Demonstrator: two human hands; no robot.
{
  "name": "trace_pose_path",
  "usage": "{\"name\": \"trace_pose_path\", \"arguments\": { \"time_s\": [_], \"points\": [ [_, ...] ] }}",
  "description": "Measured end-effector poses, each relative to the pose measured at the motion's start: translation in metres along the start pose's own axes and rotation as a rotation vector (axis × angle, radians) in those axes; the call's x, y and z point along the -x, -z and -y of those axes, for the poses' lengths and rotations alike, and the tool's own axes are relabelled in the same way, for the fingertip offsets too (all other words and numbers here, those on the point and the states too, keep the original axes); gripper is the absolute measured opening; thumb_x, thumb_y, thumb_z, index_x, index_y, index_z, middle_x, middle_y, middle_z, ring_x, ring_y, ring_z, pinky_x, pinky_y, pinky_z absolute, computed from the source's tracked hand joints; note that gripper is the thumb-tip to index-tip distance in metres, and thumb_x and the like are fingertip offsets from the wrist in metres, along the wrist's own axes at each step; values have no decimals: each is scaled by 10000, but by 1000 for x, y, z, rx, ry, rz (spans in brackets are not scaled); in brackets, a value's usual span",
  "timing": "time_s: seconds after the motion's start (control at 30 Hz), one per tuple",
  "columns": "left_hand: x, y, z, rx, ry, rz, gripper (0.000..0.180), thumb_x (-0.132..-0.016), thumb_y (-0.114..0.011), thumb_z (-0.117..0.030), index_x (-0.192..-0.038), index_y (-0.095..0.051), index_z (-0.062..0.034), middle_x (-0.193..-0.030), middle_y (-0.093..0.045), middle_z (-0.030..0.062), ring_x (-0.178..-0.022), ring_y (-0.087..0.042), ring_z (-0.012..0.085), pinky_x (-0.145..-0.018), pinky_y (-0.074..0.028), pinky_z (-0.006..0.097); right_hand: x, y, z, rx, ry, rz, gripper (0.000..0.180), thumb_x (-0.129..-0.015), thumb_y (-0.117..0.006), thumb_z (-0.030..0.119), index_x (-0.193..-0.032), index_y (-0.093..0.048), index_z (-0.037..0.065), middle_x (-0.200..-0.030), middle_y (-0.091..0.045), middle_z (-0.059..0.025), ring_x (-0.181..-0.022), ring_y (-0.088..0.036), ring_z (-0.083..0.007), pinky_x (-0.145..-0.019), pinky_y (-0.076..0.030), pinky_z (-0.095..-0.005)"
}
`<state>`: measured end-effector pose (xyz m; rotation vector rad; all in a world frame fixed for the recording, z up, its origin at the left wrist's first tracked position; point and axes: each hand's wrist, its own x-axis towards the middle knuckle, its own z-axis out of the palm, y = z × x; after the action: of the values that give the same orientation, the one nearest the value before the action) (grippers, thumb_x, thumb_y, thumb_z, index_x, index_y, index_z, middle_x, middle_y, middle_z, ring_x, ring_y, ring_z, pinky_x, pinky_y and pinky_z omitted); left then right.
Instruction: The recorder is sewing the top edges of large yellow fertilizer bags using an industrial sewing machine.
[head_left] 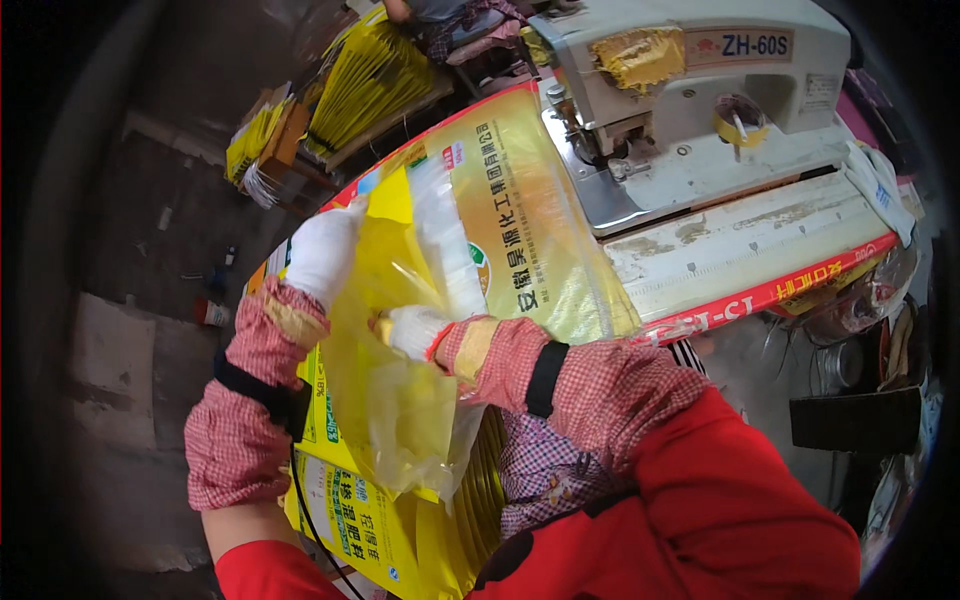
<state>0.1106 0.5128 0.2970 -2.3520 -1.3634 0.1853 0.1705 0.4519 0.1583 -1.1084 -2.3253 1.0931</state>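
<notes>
A yellow woven sack (396,222) lies spread in front of me, with clear plastic liner film (425,425) over it and hanging toward my lap. At the sack's far left edge my left hand (325,252), in a white glove, is closed on the border. My right hand (413,331), gloved as well, reaches across the middle with its fingers pinched on the film. Some of its fingertips are hidden in the folds. Under these lies a gold and white printed sack (535,240). Several folded yellow sacks (375,520) are piled against my lap.
A pale industrial sewing machine (650,100) stands at the far right, a tape roll (740,122) on its base. Its white table extension (740,250) has a red printed front strip. Bundles of yellow sacks (370,85) stand far left; a person's arm (398,10) shows behind.
</notes>
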Motion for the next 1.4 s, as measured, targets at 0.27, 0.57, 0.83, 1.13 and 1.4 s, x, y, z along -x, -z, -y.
{"name": "trace_pose_path", "arguments": {
  "time_s": [0.27, 0.57, 0.83, 1.13, 1.4],
  "points": [
    [-113, 119, 1, -752, -155, -451, 77, -758, -609, -114, -791, -664, -73, -786, -646, 86, -720, -660, 270, -613, -540, 382, 79, -14, 29, 250, 418, 240, 309, -853, -544, 233, -1128, -591, 101, -908, -685, -110, -815, -655, -322, -701, -525, -398],
    [-156, 99, -90, -326, 35, -127, 244, -920, -440, -205, -1016, -623, -76, -961, -657, 168, -930, -647, 338, -755, -521, 435, 240, 59, -36, -539, 155, -113, 324, -819, -589, 241, -1103, -604, 86, -905, -673, -128, -794, -646, -314, -711, -505, -404],
    [-162, 87, -115, -57, 147, 31, 461, -974, -326, -359, -1064, -638, -32, -1071, -643, 198, -1024, -603, 359, -879, -449, 447, 262, 118, -62, -464, -538, -693, 558, -780, -658, 241, -1290, -482, 99, -1006, -642, -145, -868, -634, -325, -729, -502, -405],
    [-162, 78, -119, -118, 91, -30, 549, -985, -268, -398, -1026, -642, 1, -1040, -645, 216, -1008, -601, 376, -878, -438, 462, 232, 105, -66, -682, -561, -290, 417, -790, -642, 281, -1125, -587, 39, -888, -672, -140, -868, -650, -270, -738, -499, -372],
    [-191, 94, -59, -583, -122, 253, 317, -883, -510, -211, -1109, -621, -19, -1033, -655, 203, -962, -638, 348, -834, -511, 401, 203, 92, -50, -262, -273, -549, 364, -822, -579, 334, -1100, -589, 99, -1029, -605, -213, -905, -605, -394, -776, -492, -450]
  ]
}}
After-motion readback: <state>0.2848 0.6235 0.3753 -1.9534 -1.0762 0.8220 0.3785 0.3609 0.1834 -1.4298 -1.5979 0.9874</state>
